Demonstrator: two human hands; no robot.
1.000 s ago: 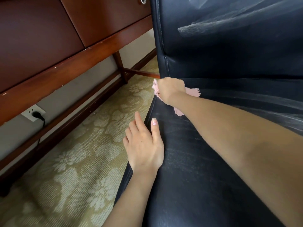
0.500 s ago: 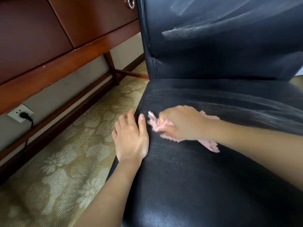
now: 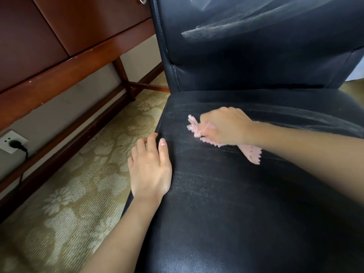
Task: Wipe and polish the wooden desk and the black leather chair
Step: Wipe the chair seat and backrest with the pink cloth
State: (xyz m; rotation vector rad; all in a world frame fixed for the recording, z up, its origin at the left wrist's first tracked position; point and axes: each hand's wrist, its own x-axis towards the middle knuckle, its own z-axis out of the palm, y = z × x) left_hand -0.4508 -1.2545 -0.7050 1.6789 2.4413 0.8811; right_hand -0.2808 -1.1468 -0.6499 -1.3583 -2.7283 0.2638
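The black leather chair (image 3: 226, 203) fills the right half of the view, its seat streaked with pale wipe marks and its backrest rising behind. My right hand (image 3: 224, 127) presses a crumpled pink cloth (image 3: 250, 152) onto the left middle of the seat. My left hand (image 3: 150, 168) lies flat on the seat's left edge, fingers wrapped over the side and thumb on top. The wooden desk (image 3: 65, 62) stands to the left, with its drawer fronts and lower rail in view.
A patterned beige carpet (image 3: 74, 194) covers the floor between desk and chair. A white wall socket with a black plug (image 3: 12, 143) sits low under the desk. The desk's leg and crossbar (image 3: 126, 83) stand near the chair's back left corner.
My right hand drew the pink cloth from the seat's back left corner forward onto the seat, and now sits slightly further right. My left hand stays on the seat's left edge.
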